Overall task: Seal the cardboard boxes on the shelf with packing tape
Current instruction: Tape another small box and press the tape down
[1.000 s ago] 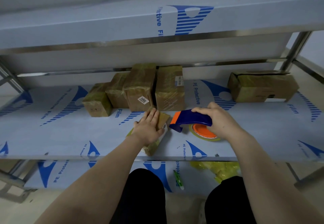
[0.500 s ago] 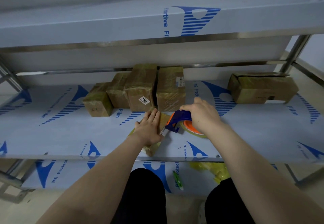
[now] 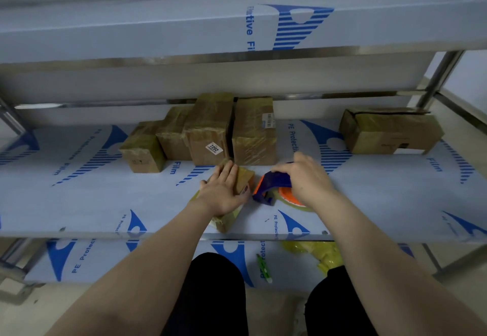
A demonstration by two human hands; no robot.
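Left hand [image 3: 222, 193] lies flat on the small box [image 3: 238, 191]; right hand [image 3: 308, 180] has its grip wrapped round the tape dispenser [image 3: 271, 185] just beside it.

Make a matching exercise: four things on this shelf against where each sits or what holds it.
1 small brown cardboard box
2 blue-and-orange plastic tape dispenser
3 long brown cardboard box
4 tall cardboard box labelled 7202

A gripped by right hand
B alone at far right
C under flat left hand
D back row of metal shelf

Pairs: 1-C, 2-A, 3-B, 4-D
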